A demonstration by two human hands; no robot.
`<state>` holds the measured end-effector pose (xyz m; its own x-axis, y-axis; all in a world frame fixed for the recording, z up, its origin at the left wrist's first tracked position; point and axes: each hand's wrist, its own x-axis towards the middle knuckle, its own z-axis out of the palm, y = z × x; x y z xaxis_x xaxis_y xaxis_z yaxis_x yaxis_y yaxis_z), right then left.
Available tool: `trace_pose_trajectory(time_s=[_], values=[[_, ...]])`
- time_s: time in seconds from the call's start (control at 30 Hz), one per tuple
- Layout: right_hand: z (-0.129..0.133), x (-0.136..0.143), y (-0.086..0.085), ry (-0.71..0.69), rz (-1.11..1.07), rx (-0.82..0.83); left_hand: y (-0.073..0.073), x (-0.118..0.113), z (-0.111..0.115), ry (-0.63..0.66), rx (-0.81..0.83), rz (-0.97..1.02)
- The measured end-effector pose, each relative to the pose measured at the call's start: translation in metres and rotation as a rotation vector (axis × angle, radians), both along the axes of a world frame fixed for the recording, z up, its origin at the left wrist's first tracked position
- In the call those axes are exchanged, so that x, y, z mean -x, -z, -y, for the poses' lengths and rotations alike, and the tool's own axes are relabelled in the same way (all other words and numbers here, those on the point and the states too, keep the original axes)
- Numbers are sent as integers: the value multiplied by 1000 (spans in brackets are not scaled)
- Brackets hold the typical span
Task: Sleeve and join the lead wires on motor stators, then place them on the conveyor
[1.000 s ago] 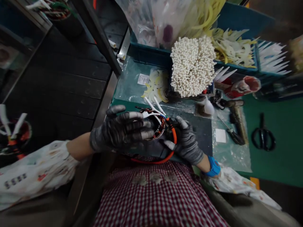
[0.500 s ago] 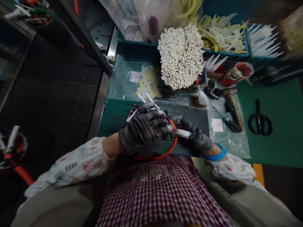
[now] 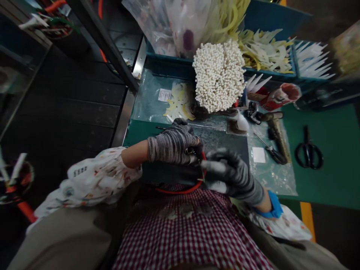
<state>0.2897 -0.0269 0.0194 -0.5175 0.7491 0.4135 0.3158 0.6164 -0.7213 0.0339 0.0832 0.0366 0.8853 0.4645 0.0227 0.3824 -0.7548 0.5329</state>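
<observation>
Left glove (image 3: 176, 144) curls in by the orange cable (image 3: 182, 191), pinch hidden | right glove (image 3: 236, 174) blurs alongside, grip unclear!

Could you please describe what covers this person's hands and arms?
The left hand and right hand wear streaked grey-and-black knit gloves, the right one with whitish patches. The left sleeve and right sleeve are loose and white, with small coloured prints. A bright blue band circles the right wrist.
</observation>
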Motion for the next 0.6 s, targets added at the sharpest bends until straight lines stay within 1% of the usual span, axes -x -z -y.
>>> trace_pose_trajectory(time_s=[0.03,0.07,0.13,0.2,0.27,0.33,0.37,0.4,0.43,0.5,0.57,0.6], values=[[1,3,-3,-66,9,-2,1,1,-2,16,25,36],[2,6,-4,-94,14,8,2,2,-4,28,53,68],[2,10,-1,-67,5,33,3,4,-6,38,96,103],[2,13,3,-16,-33,42,1,5,-1,2,72,108],[5,14,7,37,-105,57,-3,8,12,-115,-60,126],[9,14,9,167,-205,101,-7,12,32,-256,-245,168],[11,14,9,243,-247,124,-7,14,42,-302,-327,183],[13,14,9,303,-275,139,-7,17,53,-318,-386,181],[14,15,10,328,-284,143,-6,18,62,-321,-430,168],[16,17,11,303,-259,139,-1,19,77,-327,-499,153],[15,22,14,268,-252,131,7,14,87,-392,-540,198],[15,26,15,281,-268,131,11,9,90,-433,-541,230]])
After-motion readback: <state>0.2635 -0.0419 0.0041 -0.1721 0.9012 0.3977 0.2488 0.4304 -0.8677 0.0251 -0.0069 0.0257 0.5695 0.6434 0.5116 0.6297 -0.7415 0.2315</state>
